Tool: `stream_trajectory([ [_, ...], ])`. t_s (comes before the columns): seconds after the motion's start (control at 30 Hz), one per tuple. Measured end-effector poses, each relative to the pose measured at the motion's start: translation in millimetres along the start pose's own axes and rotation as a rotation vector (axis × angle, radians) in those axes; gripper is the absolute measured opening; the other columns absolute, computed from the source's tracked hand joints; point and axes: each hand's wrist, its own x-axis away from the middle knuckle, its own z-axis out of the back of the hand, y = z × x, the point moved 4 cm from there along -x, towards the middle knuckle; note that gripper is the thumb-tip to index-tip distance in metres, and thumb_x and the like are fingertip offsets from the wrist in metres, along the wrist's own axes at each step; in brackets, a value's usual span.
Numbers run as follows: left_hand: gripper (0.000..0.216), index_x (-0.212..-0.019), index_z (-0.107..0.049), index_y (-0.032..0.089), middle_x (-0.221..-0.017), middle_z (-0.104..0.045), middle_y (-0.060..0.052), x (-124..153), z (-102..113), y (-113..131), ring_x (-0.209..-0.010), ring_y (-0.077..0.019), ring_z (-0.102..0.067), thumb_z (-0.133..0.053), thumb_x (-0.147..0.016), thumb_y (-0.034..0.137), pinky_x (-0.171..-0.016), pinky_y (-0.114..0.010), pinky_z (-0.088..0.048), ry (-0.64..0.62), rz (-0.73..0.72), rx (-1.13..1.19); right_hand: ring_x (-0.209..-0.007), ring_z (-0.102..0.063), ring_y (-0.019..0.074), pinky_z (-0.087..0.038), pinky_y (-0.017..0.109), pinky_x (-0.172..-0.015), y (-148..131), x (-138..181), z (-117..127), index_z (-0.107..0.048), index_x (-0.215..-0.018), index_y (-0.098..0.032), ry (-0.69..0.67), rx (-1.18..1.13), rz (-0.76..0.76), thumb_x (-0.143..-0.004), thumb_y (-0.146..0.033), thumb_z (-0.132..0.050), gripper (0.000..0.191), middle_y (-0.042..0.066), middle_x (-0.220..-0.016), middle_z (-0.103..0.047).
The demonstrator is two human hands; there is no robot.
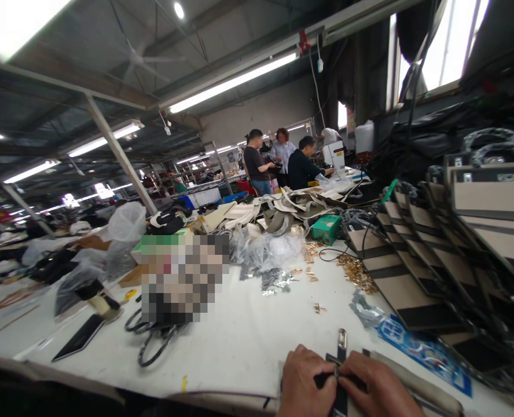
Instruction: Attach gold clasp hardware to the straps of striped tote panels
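Observation:
Close to the table's near edge, a narrow dark strap (341,399) runs upright between my hands, with a shiny metal piece (342,338) at its far end. My left hand (305,383) is closed, thumb and fingers pinching the strap from the left. From the right, my right hand (379,384) pinches at the same spot, its fingertips meeting the left ones. A small metallic bit shows between the fingertips, too small to name. Beside my right hand lies a long beige piece with dark edges (417,382), partly hidden by the hand.
Beige-and-black bags (408,272) are stacked at right beside a blue printed packet (422,350). Gold metal fittings (356,273), silver pieces (276,280) and a green box (326,229) lie farther back. Looped black handles (153,341) sit left. Several people (298,165) are in the background.

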Motion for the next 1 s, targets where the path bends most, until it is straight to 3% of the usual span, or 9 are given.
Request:
stream_trajectory([
  [0.33, 0.031, -0.086, -0.083, 0.034, -0.088, -0.080, 0.001, 1, -5, -7, -0.095, -0.0250, -0.068, -0.072, -0.065, 0.014, -0.089, -0.042, -0.048, 0.016, 0.031, 0.017, -0.087, -0.073, 0.0237, -0.053, 0.031, -0.077, -19, -5, 7, -0.073, -0.088, -0.027, -0.084, 0.127, -0.029, -0.092, -0.025, -0.052, 0.022, 0.002, -0.091, -0.076],
  [0.5, 0.020, -0.095, -0.082, 0.035, -0.094, -0.079, 0.002, 4, 6, -1, -0.096, -0.0222, -0.068, -0.073, -0.079, 0.027, -0.091, -0.038, -0.051, 0.022, 0.091, 0.078, -0.089, -0.074, 0.0249, -0.053, 0.032, -0.076, -29, -1, 12, -0.076, -0.095, -0.028, -0.079, 0.263, -0.031, -0.094, -0.022, -0.051, 0.026, 0.004, -0.099, -0.077],
  [0.67, 0.029, -0.115, -0.076, 0.031, -0.108, -0.079, -0.001, -4, 16, 6, -0.102, -0.0213, -0.069, -0.069, -0.088, 0.037, -0.098, -0.037, -0.052, -0.104, 0.126, 0.047, -0.091, -0.072, 0.0229, -0.050, 0.030, -0.074, -38, 12, 24, -0.077, -0.106, -0.028, -0.040, 0.359, -0.016, -0.101, -0.029, -0.049, 0.028, 0.005, -0.102, -0.074],
  [0.73, 0.048, -0.133, -0.066, 0.026, -0.109, -0.079, -0.002, -14, 12, 0, -0.098, -0.0205, -0.071, -0.069, -0.087, 0.037, -0.093, -0.035, -0.055, -0.239, 0.184, 0.108, -0.092, -0.071, 0.0220, -0.049, 0.029, -0.075, -34, 13, 26, -0.077, -0.107, -0.028, -0.026, 0.339, -0.039, -0.102, -0.031, -0.053, 0.025, 0.005, -0.102, -0.073],
  [0.8, 0.057, -0.139, -0.060, 0.018, -0.106, -0.079, -0.005, -23, 8, -5, -0.094, -0.0203, -0.072, -0.069, -0.085, 0.033, -0.086, -0.032, -0.056, -0.391, 0.215, 0.175, -0.092, -0.071, 0.0211, -0.048, 0.029, -0.075, -30, 13, 26, -0.077, -0.106, -0.027, -0.003, 0.322, -0.066, -0.100, -0.031, -0.058, 0.021, 0.003, -0.101, -0.074],
  [0.9, 0.053, -0.129, -0.068, 0.014, -0.092, -0.079, -0.004, -36, 7, -7, -0.085, -0.0204, -0.071, -0.073, -0.078, 0.028, -0.076, -0.028, -0.055, -0.527, 0.212, 0.210, -0.091, -0.070, 0.0209, -0.047, 0.029, -0.073, -28, 15, 25, -0.078, -0.105, -0.027, 0.034, 0.318, -0.075, -0.099, -0.030, -0.062, 0.018, 0.003, -0.101, -0.074],
  [1.0, 0.032, -0.104, -0.078, 0.015, -0.076, -0.075, 0.000, -47, 8, -6, -0.076, -0.0182, -0.069, -0.075, -0.074, 0.027, -0.069, -0.025, -0.052, -0.622, 0.206, 0.227, -0.091, -0.070, 0.0203, -0.048, 0.029, -0.076, -29, 18, 25, -0.077, -0.105, -0.026, 0.074, 0.274, -0.040, -0.099, -0.030, -0.062, 0.017, 0.004, -0.100, -0.073],
])
